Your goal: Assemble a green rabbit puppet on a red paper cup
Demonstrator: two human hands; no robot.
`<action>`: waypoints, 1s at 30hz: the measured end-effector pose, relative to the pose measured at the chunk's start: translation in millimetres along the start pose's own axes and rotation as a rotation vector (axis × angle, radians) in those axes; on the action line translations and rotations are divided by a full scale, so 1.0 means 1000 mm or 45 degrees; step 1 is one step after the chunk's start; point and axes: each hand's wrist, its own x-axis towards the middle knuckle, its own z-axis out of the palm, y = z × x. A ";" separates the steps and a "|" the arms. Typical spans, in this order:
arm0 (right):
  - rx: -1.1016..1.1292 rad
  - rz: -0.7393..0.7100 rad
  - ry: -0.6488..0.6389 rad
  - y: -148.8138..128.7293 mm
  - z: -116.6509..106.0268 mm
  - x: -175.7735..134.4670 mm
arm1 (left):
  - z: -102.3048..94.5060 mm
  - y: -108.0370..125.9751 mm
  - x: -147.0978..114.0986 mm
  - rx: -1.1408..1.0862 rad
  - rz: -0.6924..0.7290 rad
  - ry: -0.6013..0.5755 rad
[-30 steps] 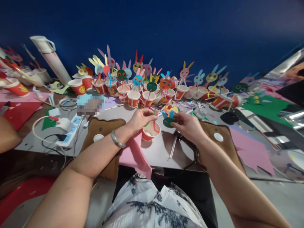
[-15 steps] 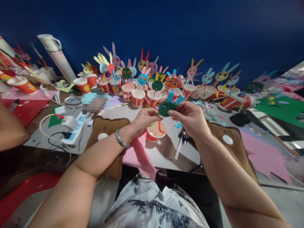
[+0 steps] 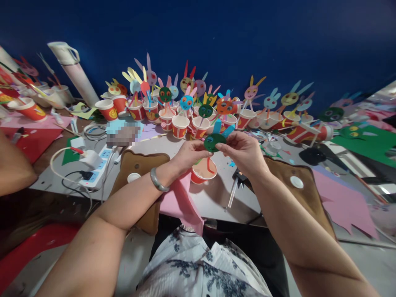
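I watched the right hand (image 3: 246, 150) pinch a green paper face (image 3: 212, 142) near its blue ears, thumb across its front, holding it up off the table. The left hand (image 3: 190, 154) had its thumb and fingertips drawn together at the face's left edge; from my end I could not tell what they gripped. Just below both hands stood a paper cup (image 3: 202, 180), beige inside, with a bent red strip (image 3: 211, 166) in it toward the right. Farther back I saw a crowded row of red-and-white cups (image 3: 180, 128), many with paper rabbit figures (image 3: 186, 102) rising from them; their yellow emblems were too small for me to read. At the row's right end a red cup (image 3: 324, 133) lay tipped over. Off to the left, near the blue wall (image 3: 198, 33), a lidded flask (image 3: 74, 74) stood; its contents were hidden from me.
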 end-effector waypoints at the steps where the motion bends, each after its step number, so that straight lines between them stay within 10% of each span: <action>1: -0.002 -0.004 0.006 0.001 0.000 0.000 | 0.000 0.000 0.000 0.008 -0.005 0.006; 30: -0.119 -0.103 -0.008 0.005 0.003 0.002 | -0.002 -0.009 0.003 0.079 0.081 0.004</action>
